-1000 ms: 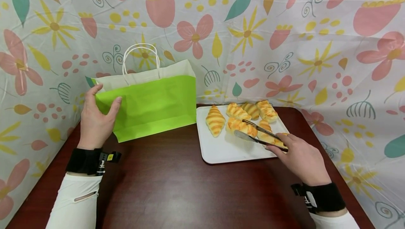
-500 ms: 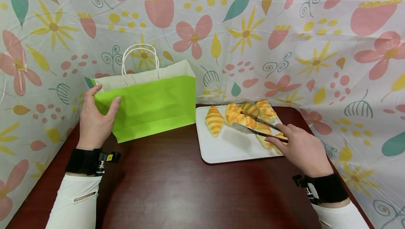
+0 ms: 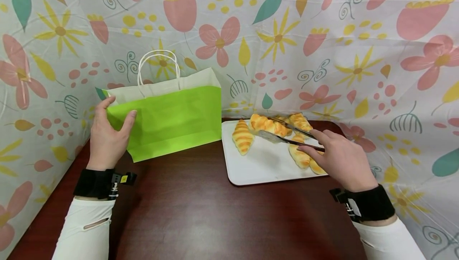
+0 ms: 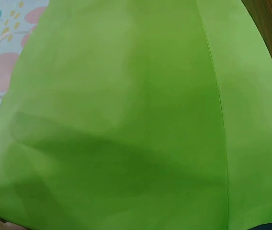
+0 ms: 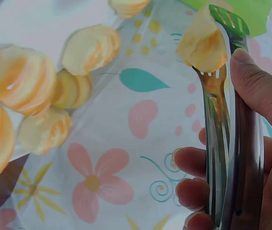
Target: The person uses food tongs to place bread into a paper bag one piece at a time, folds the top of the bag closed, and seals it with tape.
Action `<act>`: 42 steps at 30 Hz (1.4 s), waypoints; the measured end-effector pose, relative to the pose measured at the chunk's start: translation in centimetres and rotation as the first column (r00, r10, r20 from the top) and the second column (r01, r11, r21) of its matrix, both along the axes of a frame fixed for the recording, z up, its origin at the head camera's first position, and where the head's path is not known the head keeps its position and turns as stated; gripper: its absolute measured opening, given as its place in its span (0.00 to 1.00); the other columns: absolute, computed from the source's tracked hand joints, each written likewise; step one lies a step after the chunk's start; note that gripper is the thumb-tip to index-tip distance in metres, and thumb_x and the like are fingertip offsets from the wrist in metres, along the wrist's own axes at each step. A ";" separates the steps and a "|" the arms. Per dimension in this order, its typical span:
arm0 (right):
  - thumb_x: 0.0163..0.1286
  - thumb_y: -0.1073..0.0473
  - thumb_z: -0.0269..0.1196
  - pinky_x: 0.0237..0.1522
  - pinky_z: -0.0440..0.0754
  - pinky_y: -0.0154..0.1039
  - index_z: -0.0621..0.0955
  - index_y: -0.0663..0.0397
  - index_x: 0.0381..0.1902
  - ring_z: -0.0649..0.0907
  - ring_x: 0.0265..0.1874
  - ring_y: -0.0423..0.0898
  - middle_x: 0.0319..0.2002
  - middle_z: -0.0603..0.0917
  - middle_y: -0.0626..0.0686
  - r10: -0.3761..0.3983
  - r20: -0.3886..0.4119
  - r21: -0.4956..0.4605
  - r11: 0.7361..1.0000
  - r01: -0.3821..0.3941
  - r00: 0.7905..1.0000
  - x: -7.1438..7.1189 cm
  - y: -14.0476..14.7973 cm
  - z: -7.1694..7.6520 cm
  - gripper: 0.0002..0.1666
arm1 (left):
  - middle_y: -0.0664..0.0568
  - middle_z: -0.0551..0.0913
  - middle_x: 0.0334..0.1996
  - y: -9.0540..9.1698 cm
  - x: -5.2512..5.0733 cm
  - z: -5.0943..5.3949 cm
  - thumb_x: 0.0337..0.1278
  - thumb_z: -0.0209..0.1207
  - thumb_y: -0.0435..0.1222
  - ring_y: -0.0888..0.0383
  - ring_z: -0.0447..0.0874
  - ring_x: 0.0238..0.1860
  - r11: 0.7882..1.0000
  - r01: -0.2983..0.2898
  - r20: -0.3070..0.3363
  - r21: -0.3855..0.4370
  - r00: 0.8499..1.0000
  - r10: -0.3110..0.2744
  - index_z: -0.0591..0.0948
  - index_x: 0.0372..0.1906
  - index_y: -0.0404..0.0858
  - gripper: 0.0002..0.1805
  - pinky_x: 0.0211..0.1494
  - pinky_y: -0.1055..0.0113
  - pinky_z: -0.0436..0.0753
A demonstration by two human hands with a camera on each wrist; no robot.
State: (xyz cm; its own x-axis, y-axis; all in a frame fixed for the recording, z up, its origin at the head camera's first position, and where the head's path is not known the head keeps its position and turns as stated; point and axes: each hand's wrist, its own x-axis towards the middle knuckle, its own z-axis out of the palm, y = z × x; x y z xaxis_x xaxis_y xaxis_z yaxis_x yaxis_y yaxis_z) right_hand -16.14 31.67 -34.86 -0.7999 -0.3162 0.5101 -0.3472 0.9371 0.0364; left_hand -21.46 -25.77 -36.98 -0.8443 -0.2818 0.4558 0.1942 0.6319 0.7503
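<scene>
My left hand (image 3: 108,134) holds the left side of a bright green paper bag (image 3: 172,120). Its thumb lies across the front and other fingers reach the left edge. Green paper fills most of the left wrist view. With my right hand (image 3: 343,160) I grip metal tongs (image 3: 292,139). A golden pastry (image 5: 203,43) sits between their slotted ends, seen in the right wrist view. In the head view this pastry appears over the back of the white tray (image 3: 251,174). A croissant (image 3: 243,137) lies at the tray's left; several pastries (image 3: 299,154) lie to the right.
White twisted handles (image 3: 159,54) stand up from the bag's mouth. The dark wooden table (image 3: 201,216) extends in front of bag and tray. Behind them hangs a floral-print cloth (image 3: 222,12).
The tongs and the pastry between them have risen and shifted slightly left, off the other pastries. My left hand and the bag stay where they were.
</scene>
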 end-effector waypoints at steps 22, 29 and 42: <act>0.64 0.40 0.75 0.22 0.76 0.50 0.86 0.48 0.54 0.81 0.25 0.48 0.27 0.81 0.46 0.055 -0.058 0.013 0.998 -0.055 0.997 -3.0 -1.8 4.0 0.27 | 0.42 0.62 0.81 0.1 0.1 0.2 0.73 0.62 0.53 0.43 0.59 0.81 1.000 0.004 0.009 0.007 1.000 -0.004 0.58 0.84 0.49 0.43 0.81 0.40 0.59; 0.66 0.40 0.74 0.24 0.77 0.53 0.86 0.49 0.59 0.82 0.24 0.51 0.35 0.87 0.51 0.067 -0.048 0.002 0.998 -0.067 0.997 -3.7 -2.5 5.3 0.30 | 0.43 0.62 0.81 0.0 0.1 0.1 0.73 0.62 0.53 0.44 0.59 0.81 1.000 0.003 0.007 0.009 1.000 -0.003 0.58 0.84 0.50 0.42 0.81 0.40 0.59; 0.65 0.43 0.76 0.24 0.76 0.56 0.87 0.49 0.49 0.83 0.22 0.55 0.28 0.86 0.52 0.122 -0.127 0.020 0.993 -0.120 0.984 -5.1 -3.6 8.1 0.22 | 0.42 0.62 0.81 0.0 0.0 -0.1 0.73 0.62 0.53 0.43 0.60 0.80 1.000 -0.001 0.004 0.001 1.000 0.001 0.57 0.84 0.49 0.43 0.81 0.40 0.59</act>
State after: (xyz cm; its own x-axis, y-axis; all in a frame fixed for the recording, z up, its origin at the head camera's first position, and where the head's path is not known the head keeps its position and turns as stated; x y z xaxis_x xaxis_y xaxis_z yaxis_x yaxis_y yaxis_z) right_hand -21.25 28.04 -26.78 -0.6840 -0.4132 0.6012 -0.4497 0.8877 0.0984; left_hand -21.44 -25.75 -37.04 -0.8457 -0.2830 0.4524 0.1906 0.6317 0.7515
